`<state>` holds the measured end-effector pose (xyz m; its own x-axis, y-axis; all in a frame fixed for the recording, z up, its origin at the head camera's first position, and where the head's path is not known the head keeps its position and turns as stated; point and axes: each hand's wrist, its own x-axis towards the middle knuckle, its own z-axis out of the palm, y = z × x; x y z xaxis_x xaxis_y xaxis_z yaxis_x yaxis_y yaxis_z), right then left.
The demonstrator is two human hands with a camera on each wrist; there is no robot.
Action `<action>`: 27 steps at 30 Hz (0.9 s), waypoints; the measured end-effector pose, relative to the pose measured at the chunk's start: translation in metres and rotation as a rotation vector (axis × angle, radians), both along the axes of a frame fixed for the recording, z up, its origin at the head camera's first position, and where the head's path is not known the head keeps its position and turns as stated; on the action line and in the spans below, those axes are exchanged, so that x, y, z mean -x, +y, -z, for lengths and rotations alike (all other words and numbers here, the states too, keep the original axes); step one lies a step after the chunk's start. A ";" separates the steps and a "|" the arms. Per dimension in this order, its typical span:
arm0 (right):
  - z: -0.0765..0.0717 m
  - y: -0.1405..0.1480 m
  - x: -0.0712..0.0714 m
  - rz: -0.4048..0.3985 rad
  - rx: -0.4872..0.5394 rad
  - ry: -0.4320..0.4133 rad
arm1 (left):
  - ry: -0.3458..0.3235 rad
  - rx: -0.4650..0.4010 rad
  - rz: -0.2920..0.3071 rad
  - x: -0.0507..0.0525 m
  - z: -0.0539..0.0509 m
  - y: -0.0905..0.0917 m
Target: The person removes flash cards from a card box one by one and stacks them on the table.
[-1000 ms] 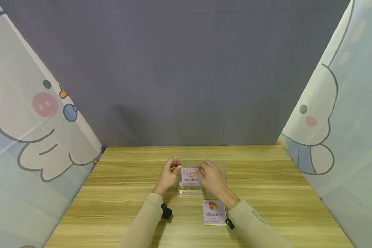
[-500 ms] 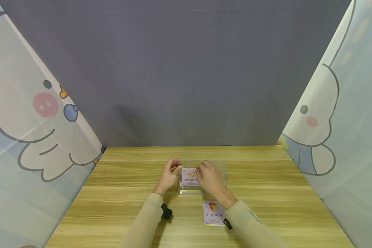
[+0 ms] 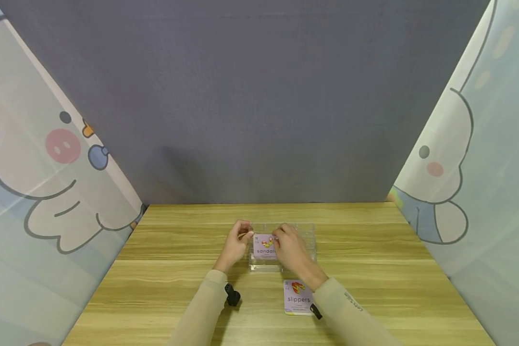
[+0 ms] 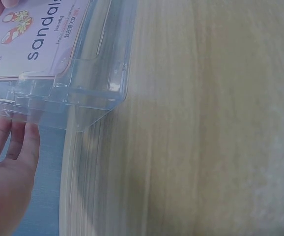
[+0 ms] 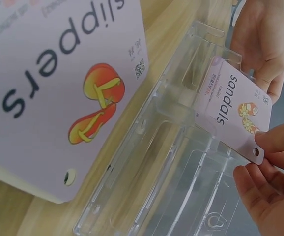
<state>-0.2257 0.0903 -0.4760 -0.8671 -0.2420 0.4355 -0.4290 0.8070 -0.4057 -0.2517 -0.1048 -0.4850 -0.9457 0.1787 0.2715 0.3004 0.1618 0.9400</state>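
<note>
Sandals card (image 3: 264, 246) sits in clear holder (image 3: 265, 268), left side.
Left hand (image 3: 235, 242) grips holder's edge; right hand (image 3: 290, 247) pinches card's corner.

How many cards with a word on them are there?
2: the sandals card at the clear holder, pinched by the right hand, and the slippers card on the table. Others may be hidden underneath.

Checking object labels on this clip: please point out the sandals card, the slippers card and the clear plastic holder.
Sandals card (image 5: 234, 109), right wrist view, middle of its printed face.
Slippers card (image 3: 298, 298), head view, middle of its printed face.
Clear plastic holder (image 5: 174, 110), right wrist view, bare plastic near its middle.
</note>
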 end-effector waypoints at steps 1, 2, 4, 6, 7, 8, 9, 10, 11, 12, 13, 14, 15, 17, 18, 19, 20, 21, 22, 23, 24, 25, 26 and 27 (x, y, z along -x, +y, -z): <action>0.000 0.000 0.000 0.001 -0.002 0.004 | 0.000 0.000 0.000 0.000 0.000 0.000; 0.000 0.000 0.001 0.003 -0.004 0.009 | 0.000 0.001 -0.002 0.000 0.000 0.000; 0.001 0.000 0.001 0.002 -0.014 0.018 | 0.000 0.001 -0.003 0.000 0.000 0.000; 0.002 0.000 0.001 0.000 -0.019 0.031 | 0.007 0.006 -0.003 0.000 0.001 0.000; 0.002 0.000 0.001 0.000 -0.022 0.036 | 0.008 0.006 -0.002 0.000 0.001 0.000; 0.002 0.000 0.001 -0.002 -0.023 0.039 | 0.009 0.009 -0.002 0.000 0.001 0.000; 0.002 0.000 0.001 -0.004 -0.024 0.040 | 0.012 0.011 -0.001 0.000 0.001 0.000; 0.002 0.000 0.001 -0.004 -0.023 0.041 | 0.013 0.012 0.000 -0.001 0.001 0.000; 0.002 0.000 0.001 -0.005 -0.023 0.043 | 0.015 0.014 0.001 -0.001 0.001 0.000; 0.002 0.000 0.000 -0.005 -0.023 0.043 | 0.011 0.011 0.002 -0.001 0.000 0.000; 0.002 0.000 0.000 -0.005 -0.022 0.042 | 0.010 0.012 0.002 -0.001 0.000 0.000; 0.001 0.000 0.000 -0.006 -0.021 0.041 | 0.010 0.014 0.001 -0.001 0.000 0.000; 0.001 -0.001 0.000 -0.007 -0.020 0.041 | 0.010 0.014 0.000 -0.001 0.000 0.000; 0.000 -0.001 0.000 -0.006 -0.019 0.043 | 0.012 0.014 -0.001 -0.002 0.000 0.000; 0.000 -0.001 0.000 -0.004 -0.020 0.045 | 0.016 0.015 -0.002 -0.002 0.000 0.000; -0.001 -0.001 0.000 -0.005 -0.022 0.046 | 0.020 0.017 -0.004 -0.002 0.000 0.000; -0.001 -0.002 0.000 -0.005 -0.025 0.048 | 0.023 0.018 -0.006 -0.002 0.000 0.000; -0.002 -0.002 0.000 -0.006 -0.027 0.048 | 0.026 0.019 -0.007 -0.001 0.000 0.000; -0.002 -0.002 0.000 -0.007 -0.030 0.049 | 0.030 0.022 -0.010 -0.001 0.000 0.000; -0.002 -0.002 0.000 -0.008 -0.033 0.047 | 0.032 0.023 -0.011 -0.001 0.000 0.000; -0.002 -0.002 0.000 -0.009 -0.034 0.044 | 0.033 0.026 -0.013 -0.001 0.000 0.000; -0.002 -0.002 0.000 -0.011 -0.035 0.042 | 0.031 0.025 -0.014 -0.001 0.001 0.000; -0.002 -0.002 0.000 -0.009 -0.037 0.041 | 0.032 0.025 -0.014 -0.001 0.001 0.000; -0.002 -0.002 0.000 -0.008 -0.039 0.036 | 0.032 0.025 -0.013 -0.001 0.001 0.000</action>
<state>-0.2262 0.0880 -0.4743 -0.8489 -0.2658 0.4568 -0.4491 0.8185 -0.3582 -0.2506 -0.1049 -0.4857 -0.9390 0.1731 0.2973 0.3279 0.1892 0.9256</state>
